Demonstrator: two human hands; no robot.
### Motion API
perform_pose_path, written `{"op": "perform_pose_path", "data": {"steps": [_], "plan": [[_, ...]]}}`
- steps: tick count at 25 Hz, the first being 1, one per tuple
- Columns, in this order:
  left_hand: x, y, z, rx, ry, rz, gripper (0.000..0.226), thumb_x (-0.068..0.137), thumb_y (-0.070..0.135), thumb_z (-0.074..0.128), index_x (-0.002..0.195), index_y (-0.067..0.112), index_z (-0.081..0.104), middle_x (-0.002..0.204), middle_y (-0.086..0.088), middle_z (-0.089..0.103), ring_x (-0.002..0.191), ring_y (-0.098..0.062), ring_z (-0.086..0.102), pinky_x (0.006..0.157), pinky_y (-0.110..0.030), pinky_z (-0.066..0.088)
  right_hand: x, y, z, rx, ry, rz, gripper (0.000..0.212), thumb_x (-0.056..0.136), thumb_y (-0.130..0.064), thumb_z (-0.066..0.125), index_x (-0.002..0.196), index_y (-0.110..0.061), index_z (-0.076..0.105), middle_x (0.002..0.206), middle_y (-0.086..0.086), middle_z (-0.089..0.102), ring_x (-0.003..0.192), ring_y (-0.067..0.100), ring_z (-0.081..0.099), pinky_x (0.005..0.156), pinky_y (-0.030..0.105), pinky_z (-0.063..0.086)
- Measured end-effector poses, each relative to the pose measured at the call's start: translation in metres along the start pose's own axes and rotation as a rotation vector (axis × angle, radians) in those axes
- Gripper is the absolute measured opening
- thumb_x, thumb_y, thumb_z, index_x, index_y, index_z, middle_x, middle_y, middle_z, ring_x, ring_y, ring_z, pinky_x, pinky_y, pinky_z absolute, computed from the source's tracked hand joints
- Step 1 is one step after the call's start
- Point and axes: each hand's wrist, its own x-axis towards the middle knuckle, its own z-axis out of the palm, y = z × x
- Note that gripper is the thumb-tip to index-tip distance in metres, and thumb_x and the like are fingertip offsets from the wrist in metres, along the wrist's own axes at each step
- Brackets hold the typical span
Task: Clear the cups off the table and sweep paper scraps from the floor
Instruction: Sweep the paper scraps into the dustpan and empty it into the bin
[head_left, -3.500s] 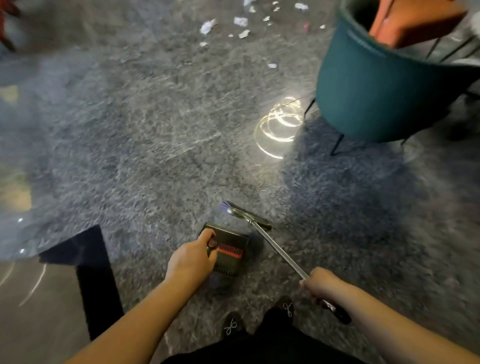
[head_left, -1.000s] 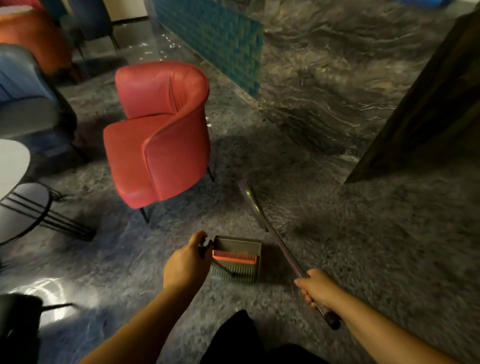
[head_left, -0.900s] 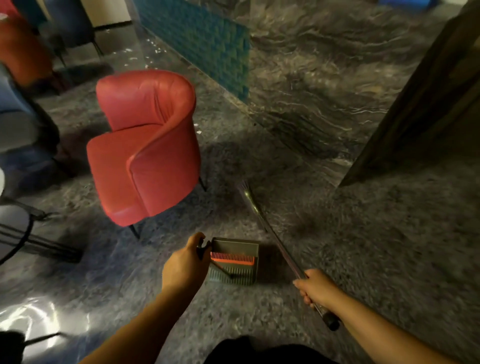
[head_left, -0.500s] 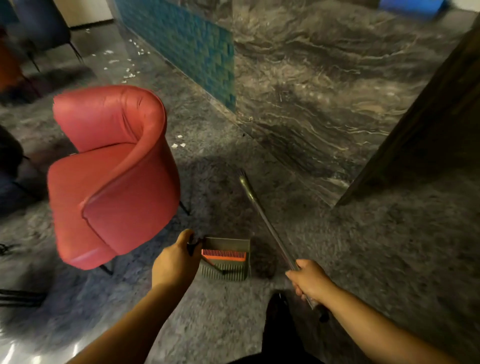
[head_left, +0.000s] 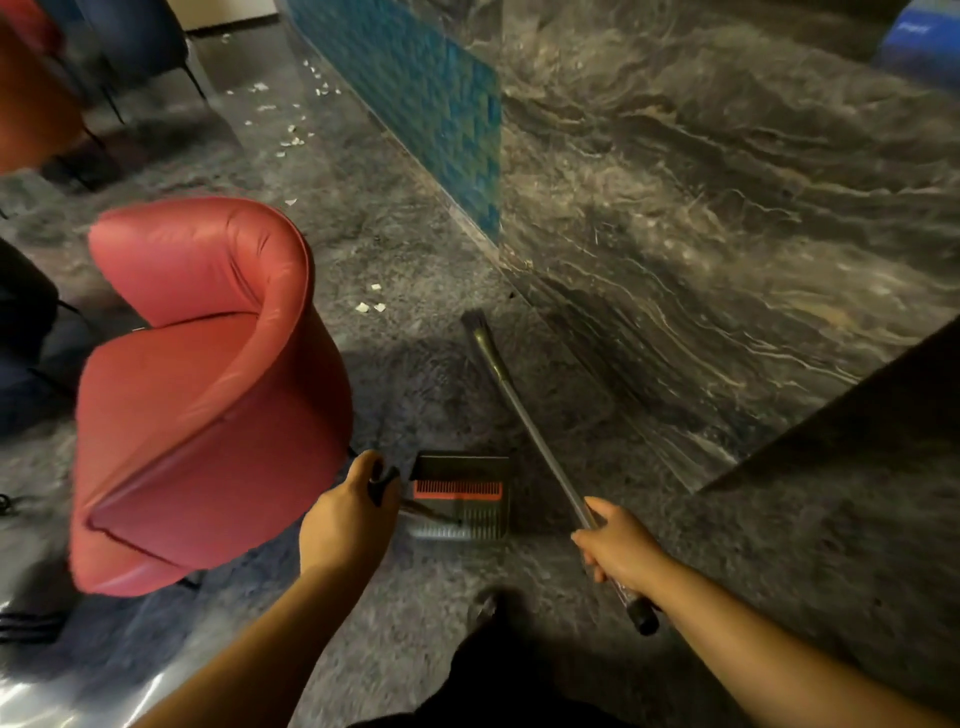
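Note:
My left hand (head_left: 348, 519) grips the black handle of a grey dustpan (head_left: 460, 499) with a red comb strip, held low over the floor. My right hand (head_left: 615, 553) grips the metal shaft of a broom (head_left: 524, 421) whose dark bristle head points forward at the floor near the wall base. A few white paper scraps (head_left: 370, 306) lie on the dark marble floor just left of the broom head. More paper scraps (head_left: 291, 137) are scattered farther back along the teal wall. No cups are in view.
A red armchair (head_left: 208, 395) stands close on my left, almost touching my left hand. A teal tiled wall (head_left: 415, 88) and a marble wall (head_left: 727, 208) rise ahead and right. A dark panel (head_left: 857, 441) sits at right. More chairs (head_left: 78, 67) stand at the back left.
I have walked forward past the red armchair, which slid left and nearer. The scraps by the wall came closer. Both hands keep the same grips on dustpan and broom.

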Motion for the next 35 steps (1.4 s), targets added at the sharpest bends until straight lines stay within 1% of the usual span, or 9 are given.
{"op": "perform_pose_path", "data": {"steps": [5,8,10,14,19,25,27,30,35], "plan": [[0.102,0.028,0.018,-0.016,-0.026,-0.041,0.025,0.092,0.043,0.056,0.11,0.027,0.049,0.085,-0.011,0.069,0.078,-0.038,0.063,0.056,-0.032,0.037,0.076,-0.064,-0.037,-0.038,-0.033,0.029,0.073,0.085,-0.005,0.064,0.147,-0.019,0.029,0.089,0.008,0.059,0.059,0.016,0.054,0.041,0.023,0.04],[0.181,0.049,0.027,-0.044,-0.072,-0.085,0.021,0.092,0.041,0.055,0.098,0.025,0.042,0.081,-0.01,0.068,0.075,-0.037,0.063,0.055,-0.035,0.041,0.124,-0.112,-0.057,-0.042,-0.054,0.038,0.069,0.088,-0.007,0.065,0.147,-0.012,0.029,0.08,0.007,0.055,0.054,0.015,0.047,0.036,0.022,0.036],[0.226,0.061,0.029,-0.028,-0.074,-0.103,0.022,0.092,0.041,0.054,0.1,0.024,0.043,0.08,-0.009,0.068,0.074,-0.036,0.064,0.056,-0.036,0.044,0.153,-0.141,-0.067,-0.039,-0.061,0.063,0.066,0.091,-0.002,0.059,0.148,-0.01,0.028,0.077,0.007,0.052,0.052,0.014,0.044,0.033,0.02,0.034],[0.298,0.081,0.031,0.008,-0.031,-0.094,0.024,0.092,0.043,0.054,0.105,0.024,0.047,0.084,-0.009,0.068,0.076,-0.035,0.064,0.055,-0.033,0.04,0.205,-0.196,-0.093,-0.081,-0.078,0.054,0.066,0.091,0.003,0.053,0.149,-0.009,0.025,0.069,0.007,0.049,0.047,0.013,0.042,0.031,0.018,0.032],[0.381,0.101,0.044,0.034,0.018,-0.161,0.025,0.091,0.045,0.055,0.106,0.027,0.047,0.081,-0.007,0.068,0.07,-0.033,0.064,0.051,-0.03,0.036,0.291,-0.28,-0.136,-0.17,-0.158,0.017,0.055,0.09,0.004,0.051,0.142,-0.007,0.037,0.061,0.007,0.047,0.025,0.003,0.039,0.03,0.014,0.03],[0.483,0.134,0.055,0.044,0.091,-0.287,0.026,0.092,0.047,0.053,0.105,0.026,0.047,0.079,-0.01,0.068,0.071,-0.036,0.064,0.053,-0.032,0.04,0.41,-0.391,-0.191,-0.29,-0.254,-0.053,0.063,0.088,0.001,0.057,0.146,-0.011,0.034,0.06,0.007,0.05,0.031,0.007,0.043,0.033,0.018,0.035],[0.514,0.143,0.054,0.056,0.115,-0.311,0.027,0.091,0.047,0.054,0.106,0.025,0.048,0.08,-0.011,0.069,0.072,-0.037,0.065,0.054,-0.032,0.04,0.446,-0.424,-0.195,-0.31,-0.283,-0.098,0.055,0.09,0.0,0.057,0.141,-0.009,0.041,0.064,0.007,0.051,0.039,0.01,0.044,0.033,0.02,0.035],[0.554,0.146,0.049,0.064,0.142,-0.354,0.03,0.091,0.046,0.056,0.111,0.026,0.048,0.08,-0.01,0.069,0.072,-0.036,0.065,0.053,-0.031,0.037,0.497,-0.472,-0.188,-0.352,-0.303,-0.141,0.039,0.096,-0.007,0.049,0.134,-0.009,0.047,0.061,0.008,0.046,0.045,0.014,0.042,0.037,0.023,0.035],[0.628,0.123,0.044,0.065,0.17,-0.394,0.037,0.088,0.047,0.058,0.119,0.029,0.049,0.082,-0.008,0.07,0.073,-0.035,0.066,0.053,-0.031,0.04,0.579,-0.549,-0.155,-0.417,-0.301,-0.173,0.047,0.088,0.002,0.045,0.134,-0.004,0.048,0.07,0.015,0.054,0.05,0.018,0.044,0.044,0.026,0.034]]}}
